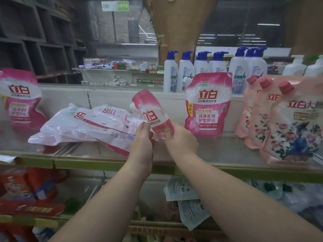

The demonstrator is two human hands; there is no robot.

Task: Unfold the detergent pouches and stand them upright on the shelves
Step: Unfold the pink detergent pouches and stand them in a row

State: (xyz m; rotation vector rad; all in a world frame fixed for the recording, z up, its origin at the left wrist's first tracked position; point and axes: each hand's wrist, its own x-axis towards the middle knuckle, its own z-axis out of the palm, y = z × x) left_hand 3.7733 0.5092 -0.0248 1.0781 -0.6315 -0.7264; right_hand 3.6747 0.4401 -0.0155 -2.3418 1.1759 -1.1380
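Note:
A flat pink-and-white detergent pouch (150,113) is held above the shelf (227,151), tilted with its top leaning left. My left hand (142,142) grips its lower left edge and my right hand (180,138) grips its lower right edge. To the left, a pile of flat pouches (83,124) lies on the shelf. One pink pouch (208,104) stands upright to the right of my hands. Another pink pouch (18,98) stands at the far left.
Floral pouches with red caps (286,119) stand at the right end of the shelf. White pump bottles with blue tops (215,67) line the ledge behind. The lower shelf holds red packs (29,189) at left and crumpled pouches (185,201) at right.

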